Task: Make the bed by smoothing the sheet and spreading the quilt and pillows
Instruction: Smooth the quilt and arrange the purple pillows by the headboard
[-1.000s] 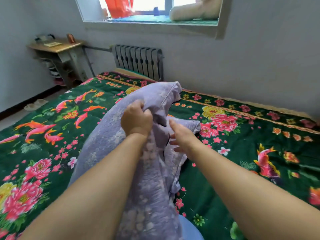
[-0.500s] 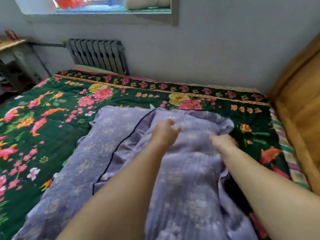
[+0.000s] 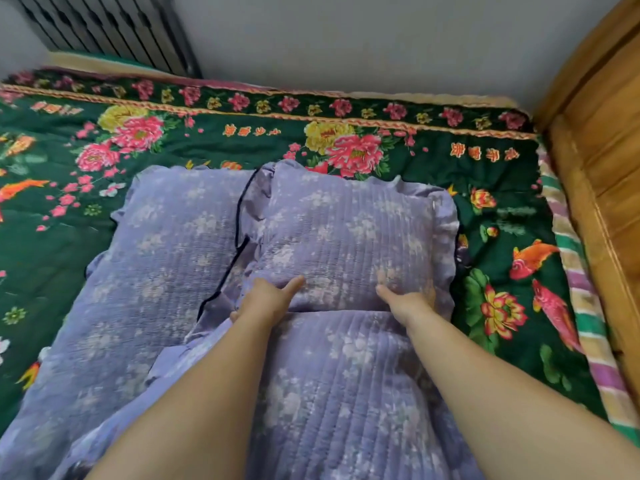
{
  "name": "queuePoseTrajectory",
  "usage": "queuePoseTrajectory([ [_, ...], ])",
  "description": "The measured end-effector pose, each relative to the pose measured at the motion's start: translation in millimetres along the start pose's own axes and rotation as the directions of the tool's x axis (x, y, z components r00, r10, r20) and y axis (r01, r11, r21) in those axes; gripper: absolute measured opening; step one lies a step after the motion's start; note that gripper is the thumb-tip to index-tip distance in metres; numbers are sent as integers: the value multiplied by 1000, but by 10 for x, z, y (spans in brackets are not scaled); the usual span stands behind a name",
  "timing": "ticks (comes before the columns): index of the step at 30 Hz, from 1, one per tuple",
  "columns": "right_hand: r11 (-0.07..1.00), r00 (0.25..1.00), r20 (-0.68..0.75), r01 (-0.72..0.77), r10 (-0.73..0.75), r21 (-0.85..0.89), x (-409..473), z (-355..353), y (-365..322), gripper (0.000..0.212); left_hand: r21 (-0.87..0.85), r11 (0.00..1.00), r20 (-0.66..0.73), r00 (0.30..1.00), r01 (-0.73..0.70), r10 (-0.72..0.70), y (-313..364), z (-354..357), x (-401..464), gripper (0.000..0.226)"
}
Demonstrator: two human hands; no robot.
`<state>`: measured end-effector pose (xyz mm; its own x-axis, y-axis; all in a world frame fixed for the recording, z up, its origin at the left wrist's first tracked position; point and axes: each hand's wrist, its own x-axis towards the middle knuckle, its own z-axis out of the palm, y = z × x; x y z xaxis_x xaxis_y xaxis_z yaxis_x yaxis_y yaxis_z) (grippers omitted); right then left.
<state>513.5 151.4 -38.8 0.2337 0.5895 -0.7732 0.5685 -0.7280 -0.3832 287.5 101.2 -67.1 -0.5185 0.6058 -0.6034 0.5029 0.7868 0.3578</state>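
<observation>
Purple quilted pillows with ruffled edges lie on the dark green floral sheet (image 3: 502, 188). The right pillow (image 3: 349, 226) lies flat near the bed's far right corner. My left hand (image 3: 265, 301) and my right hand (image 3: 407, 301) grip its near edge, thumbs on top, fingers tucked underneath and hidden. A second purple pillow (image 3: 162, 258) lies beside it on the left, touching it. More purple quilted fabric (image 3: 346, 393) lies under my forearms, nearer to me.
A wooden headboard (image 3: 602, 174) stands along the right side, with a striped cloth (image 3: 581, 306) showing at the sheet's edge. A grey wall runs behind the bed. A dark radiator (image 3: 104, 26) stands at the far left.
The purple pillow, held up in both hands a second ago, now lies flat by the headboard. My view swung right and down; both hands slid back to its near edge.
</observation>
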Motion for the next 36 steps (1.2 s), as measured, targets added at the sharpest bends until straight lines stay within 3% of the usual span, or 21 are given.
queuePoseTrajectory([
  [2,999,1000,-6,-27,27,-21,51,27,66,79,18,1000,23,1000,8,-8,178,-112,-230,70],
  [5,994,997,-59,-63,58,-91,70,3,124,54,162,987,22,1000,1,-5,258,-121,-278,40],
  [9,990,997,-74,-29,19,-136,39,-33,69,41,247,967,-19,997,-65,72,297,-104,-272,26],
  [12,985,993,-96,-77,63,-157,-7,20,-7,58,142,985,-162,980,-95,118,394,-160,-358,24],
  [15,993,995,19,-99,100,-58,-41,37,69,99,-76,987,-210,969,-145,126,559,-247,-512,18],
  [16,995,993,79,-85,89,-55,-91,40,143,99,-110,979,-238,961,-171,141,614,-270,-585,18],
  [18,995,993,119,2,10,-104,-156,71,276,70,-145,964,-282,943,-222,175,721,-292,-726,19],
  [21,997,998,-26,59,-61,-42,-269,40,287,38,-188,942,-312,926,-280,213,842,-312,-916,29],
  [26,944,939,-290,253,-186,212,-553,-423,83,30,-275,868,-387,874,-414,295,1242,-553,-1101,36],
  [30,834,827,-506,447,-247,324,-750,-962,-153,31,-332,794,-482,815,-510,322,1799,-650,-1307,39],
  [36,749,614,-704,638,-356,179,-648,-2037,-486,32,-433,612,-599,718,-662,354,2711,-594,-1559,37],
])
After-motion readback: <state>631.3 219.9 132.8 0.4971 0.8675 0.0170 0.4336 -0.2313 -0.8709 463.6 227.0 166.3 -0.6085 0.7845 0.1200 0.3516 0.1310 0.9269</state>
